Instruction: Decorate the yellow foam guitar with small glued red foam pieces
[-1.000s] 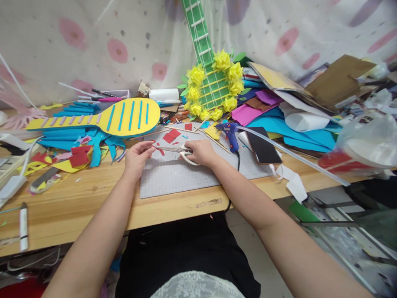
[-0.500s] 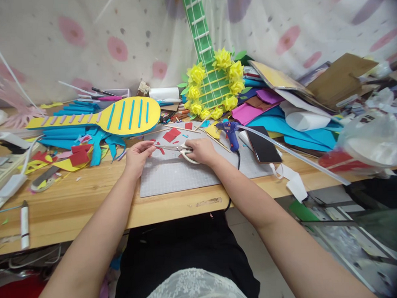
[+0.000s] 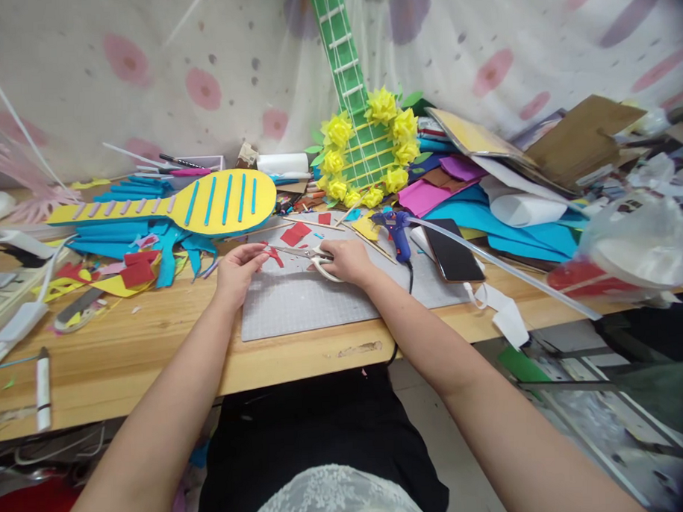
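Note:
My right hand (image 3: 346, 260) is closed round the pale handles of a pair of scissors (image 3: 322, 268), whose blades point left. My left hand (image 3: 240, 271) pinches a small piece of red paper (image 3: 266, 247) by the blade tips. Under both hands lies a grey cutting mat (image 3: 298, 306). Red paper scraps (image 3: 296, 233) are scattered on the mat behind the blades. Just right of the right hand, a blue glue gun (image 3: 395, 232) with a long clear glue stick rests on the mat.
A yellow and blue paper guitar (image 3: 227, 202) lies at the back left, on blue paper. A green guitar with yellow flowers (image 3: 365, 150) leans on the curtain. A phone (image 3: 453, 250) sits at the mat's right, beside stacked coloured sheets (image 3: 534, 238). A white crayon-like stick (image 3: 42, 390) lies front left.
The scissor blades have shifted slightly at the red paper, with both hands nearly in the same place. The view has moved a little.

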The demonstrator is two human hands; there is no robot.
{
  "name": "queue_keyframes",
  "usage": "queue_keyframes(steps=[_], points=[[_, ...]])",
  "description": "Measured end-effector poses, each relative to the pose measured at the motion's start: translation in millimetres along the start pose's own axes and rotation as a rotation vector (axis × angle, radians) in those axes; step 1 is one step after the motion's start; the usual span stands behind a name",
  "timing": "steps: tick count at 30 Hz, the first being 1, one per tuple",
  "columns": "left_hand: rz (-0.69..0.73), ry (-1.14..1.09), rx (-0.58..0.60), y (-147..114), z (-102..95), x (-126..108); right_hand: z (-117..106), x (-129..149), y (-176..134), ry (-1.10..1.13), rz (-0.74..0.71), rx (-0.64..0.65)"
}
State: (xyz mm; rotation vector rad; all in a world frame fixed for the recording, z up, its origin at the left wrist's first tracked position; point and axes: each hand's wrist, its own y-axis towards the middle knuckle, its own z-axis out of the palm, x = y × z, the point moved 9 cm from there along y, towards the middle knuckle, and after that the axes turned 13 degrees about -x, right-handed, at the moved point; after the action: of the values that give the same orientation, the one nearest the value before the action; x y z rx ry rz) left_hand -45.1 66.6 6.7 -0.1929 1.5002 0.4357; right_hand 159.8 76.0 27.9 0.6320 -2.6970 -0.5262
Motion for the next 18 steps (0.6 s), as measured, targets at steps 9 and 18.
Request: queue_keyframes(steps=[9, 18], points=[[0.028, 0.001, -0.004, -0.1, -0.2, -1.7, 2.7, 5.0, -1.3, 0.010, -0.028, 0.042], [0.025, -0.014, -0.019, 0.2, -1.2, -1.5, 3.6, 5.3, -2.0, 0.053, -0.034, 0.076]])
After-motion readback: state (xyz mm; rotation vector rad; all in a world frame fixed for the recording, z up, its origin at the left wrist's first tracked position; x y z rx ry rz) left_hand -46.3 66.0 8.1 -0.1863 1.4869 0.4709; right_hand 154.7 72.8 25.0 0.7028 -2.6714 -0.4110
